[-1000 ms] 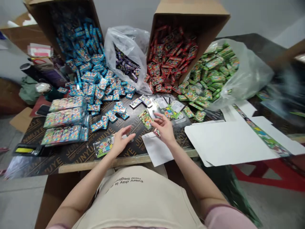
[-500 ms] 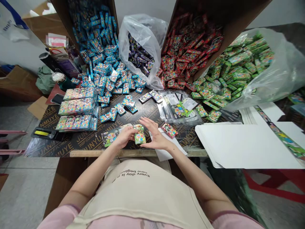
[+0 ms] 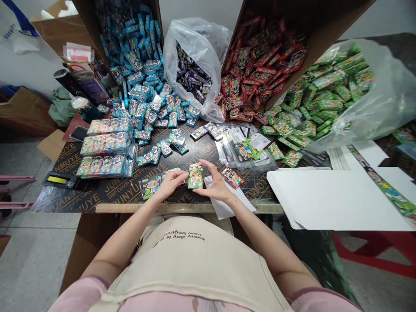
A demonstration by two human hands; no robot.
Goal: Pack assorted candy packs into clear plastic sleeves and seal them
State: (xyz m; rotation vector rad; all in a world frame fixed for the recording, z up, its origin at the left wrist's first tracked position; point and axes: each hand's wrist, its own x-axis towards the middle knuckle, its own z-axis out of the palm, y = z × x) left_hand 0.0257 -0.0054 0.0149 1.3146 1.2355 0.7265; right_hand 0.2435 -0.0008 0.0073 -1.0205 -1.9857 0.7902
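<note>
My left hand (image 3: 170, 183) and my right hand (image 3: 214, 184) hold a small green packet (image 3: 195, 176) between them, just above the table's near edge. The fingers of both hands pinch its sides. A red packet (image 3: 232, 177) lies just right of my right hand, on a white sheet (image 3: 232, 201). A printed card in a clear sleeve (image 3: 149, 187) lies under my left hand.
Blue packets (image 3: 143, 86) spill from a tipped carton at back left. A clear bag of purple packets (image 3: 191, 78), a carton of red packets (image 3: 256, 65) and a bag of green packets (image 3: 321, 91) stand behind. Filled packs (image 3: 105, 149) are stacked left; white sheets (image 3: 334, 199) lie right.
My right hand brought a green packet from the pile back toward me. Both hands closed on it and turned it more upright. The camera view tilted down and closer.
</note>
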